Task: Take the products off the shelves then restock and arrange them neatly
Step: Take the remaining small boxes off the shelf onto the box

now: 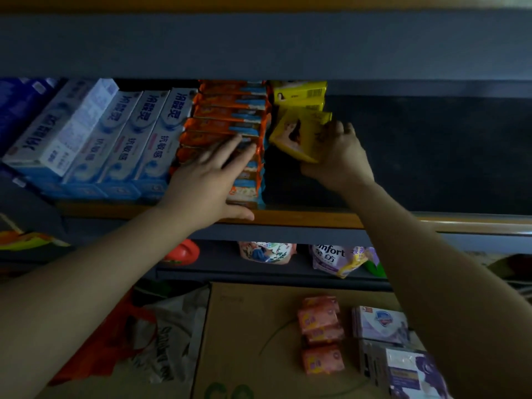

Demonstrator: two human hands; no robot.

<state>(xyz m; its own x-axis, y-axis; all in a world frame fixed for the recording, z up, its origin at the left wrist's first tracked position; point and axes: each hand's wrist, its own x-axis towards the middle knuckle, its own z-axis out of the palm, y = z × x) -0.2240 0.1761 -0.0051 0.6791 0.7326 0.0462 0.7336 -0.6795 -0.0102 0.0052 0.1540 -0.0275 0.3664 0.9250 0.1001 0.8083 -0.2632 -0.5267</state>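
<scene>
A: What could go wrong here?

B: The right hand [335,156] pinches 1 soft yellow plastic-wrapped packet [299,136] and holds it tilted, just right of the stack of orange-and-blue wrapped packs [230,131]. The packet looks floppy, so it may fail to stand and slump into the dark bare stretch of the shelf beyond it. Above it, further yellow packets [299,93] lean at the back; a nudge from the knuckles would likely tip them.

A: And the other hand?

B: The left hand [207,182] lies flat, fingers straight, pressing the front of that orange-and-blue stack without gripping anything. The stack looks slanted, so if the pressure eases or pushes sideways, it could slide toward the long white-and-blue cardboard boxes [126,139] to its left.

A: How does the packet look?

B: Glossy yellow film with a dark printed figure, slightly crumpled. It seems light and easily creased by a hard squeeze.

A: Where is it exactly?

B: Off the shelf floor, above the orange wooden shelf edge [302,218], right of the stack.
</scene>
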